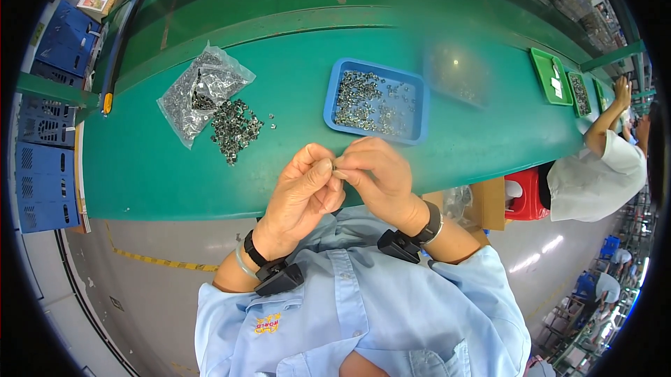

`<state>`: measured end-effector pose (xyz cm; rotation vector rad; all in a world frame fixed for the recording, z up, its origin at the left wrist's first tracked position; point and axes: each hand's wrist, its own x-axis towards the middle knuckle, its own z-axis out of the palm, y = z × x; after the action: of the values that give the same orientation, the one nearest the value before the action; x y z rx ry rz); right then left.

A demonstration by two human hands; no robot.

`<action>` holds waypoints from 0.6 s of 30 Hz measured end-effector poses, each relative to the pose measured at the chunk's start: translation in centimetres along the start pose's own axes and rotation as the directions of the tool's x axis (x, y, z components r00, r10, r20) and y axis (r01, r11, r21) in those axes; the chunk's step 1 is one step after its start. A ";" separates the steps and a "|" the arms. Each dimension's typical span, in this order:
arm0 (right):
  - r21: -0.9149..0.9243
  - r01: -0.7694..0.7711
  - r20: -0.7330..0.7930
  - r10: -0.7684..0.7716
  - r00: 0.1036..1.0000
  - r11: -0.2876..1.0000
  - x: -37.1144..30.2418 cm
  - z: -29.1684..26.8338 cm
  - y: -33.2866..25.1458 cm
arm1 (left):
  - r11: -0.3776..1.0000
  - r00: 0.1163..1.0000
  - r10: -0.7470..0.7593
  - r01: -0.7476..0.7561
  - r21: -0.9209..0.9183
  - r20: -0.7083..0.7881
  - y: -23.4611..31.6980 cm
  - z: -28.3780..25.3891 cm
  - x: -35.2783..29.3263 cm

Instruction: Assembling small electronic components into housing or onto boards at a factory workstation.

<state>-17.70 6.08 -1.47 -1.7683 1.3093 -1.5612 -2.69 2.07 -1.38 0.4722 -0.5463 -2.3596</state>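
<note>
Nearest, a light blue shirt (pixel 412 307) fills the near edge, and both forearms reach forward from its sleeves. A black device (pixel 279 278) is strapped to the left wrist, with a pale bangle beside the band; another black device (pixel 400 245) sits at the right wrist.

Beyond them, the left hand (pixel 299 191) and the right hand (pixel 381 175) meet over the near part of the green bench (pixel 140 174). Each grip is pressed together, thumb against finger, and the two pinch one tiny dark part (pixel 335 166) between their fingertips; it is mostly covered, so its shape cannot be told.

To the right, below the bench, stand a cardboard box (pixel 489 202) and a red stool (pixel 530 196), with a person in a white shirt (pixel 597 180) just past them.

Farther on, left of the hands, a loose pile of small metal pieces (pixel 236 129) lies on the bench, touching a clear plastic bag (pixel 234 70) of similar pieces. Straight ahead is a blue tray (pixel 330 95), more such metal pieces scattered inside, densest on its left. At far right rests a green tray (pixel 539 76) holding something white.
</note>
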 end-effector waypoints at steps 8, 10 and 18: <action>-0.126 0.109 0.076 -0.100 0.992 0.986 0.6 -0.9 0.6 | 0.989 0.996 0.006 0.007 0.144 -0.089 0.7 0.8 -0.1; -0.097 0.082 0.068 -0.075 0.995 0.992 0.6 -0.9 0.4 | 0.987 0.994 0.015 0.002 0.161 -0.106 0.8 1.1 -0.1; 0.009 0.039 0.004 -0.040 0.999 0.999 0.6 -0.5 0.0 | 0.999 0.999 -0.014 0.015 0.029 -0.039 0.6 0.9 -0.3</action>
<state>-18.26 5.64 -1.04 -1.8013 1.2707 -1.5811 -2.58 2.11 -0.29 0.5361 -0.5613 -2.3543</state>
